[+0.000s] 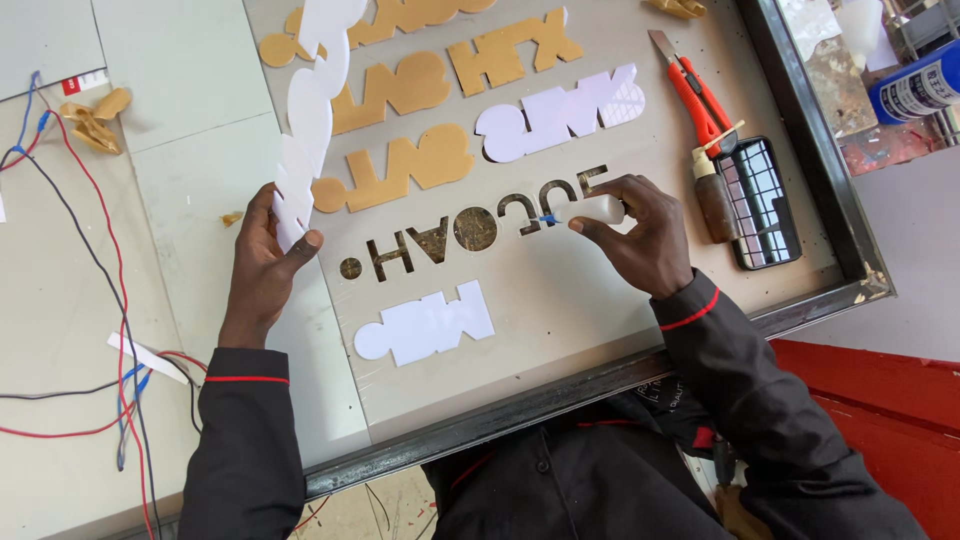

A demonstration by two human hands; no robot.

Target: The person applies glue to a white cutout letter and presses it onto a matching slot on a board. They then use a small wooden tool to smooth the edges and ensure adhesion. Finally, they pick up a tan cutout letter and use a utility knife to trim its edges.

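My left hand (262, 262) grips the lower end of a long white plastic cut-out strip (310, 110) and holds it upright over the board's left edge. My right hand (640, 230) pinches a small white glue tube with a blue nozzle (588, 212), its tip pointing left at a row of letter-shaped cut-outs (470, 232) in the grey board (560, 310). A white letter piece (425, 325) lies below that row, another white piece (560, 112) above it.
Tan letter pieces (400, 165) lie on the upper board. An orange utility knife (695, 90), a brown glue bottle (712, 195) and a black gridded object (760, 200) sit to the right. Red, black and blue wires (90, 270) run along the left. A metal frame (560, 390) edges the board.
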